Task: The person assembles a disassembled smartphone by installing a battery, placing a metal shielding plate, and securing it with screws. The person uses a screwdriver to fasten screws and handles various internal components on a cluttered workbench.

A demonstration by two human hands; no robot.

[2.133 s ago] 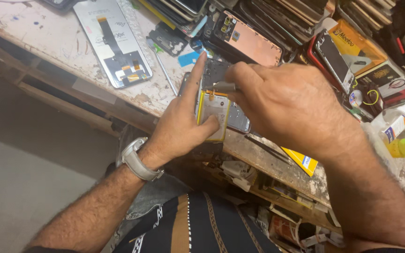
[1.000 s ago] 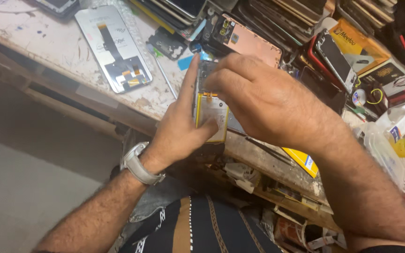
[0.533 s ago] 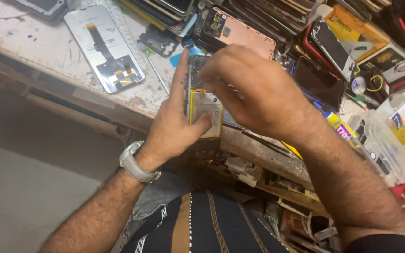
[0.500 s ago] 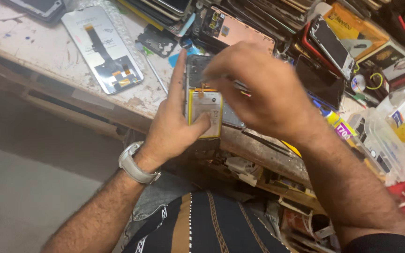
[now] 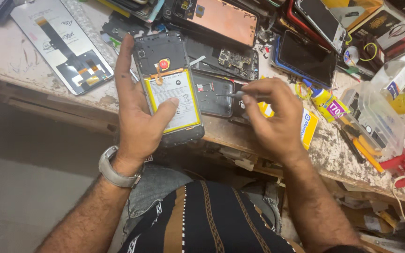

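Left hand (image 5: 139, 117) clamps the opened phone (image 5: 169, 89), thumb on its battery (image 5: 174, 100); right hand (image 5: 270, 117), just right of the phone, pinches a thin tool (image 5: 233, 94), best kept steady and shallow.

At the centre of the frame the opened grey plastic phone shell (image 5: 168, 89) looks matt, and its yellow-edged white battery (image 5: 173, 100) has a smooth paper-like label. The slim tool (image 5: 233, 94) at centre right shines like metal. The worn whitish counter (image 5: 5, 56), upper left, is rough and chipped. The clear plastic box (image 5: 373, 119) at right is glossy. The grey wristwatch band (image 5: 113, 169), lower left, looks metallic.
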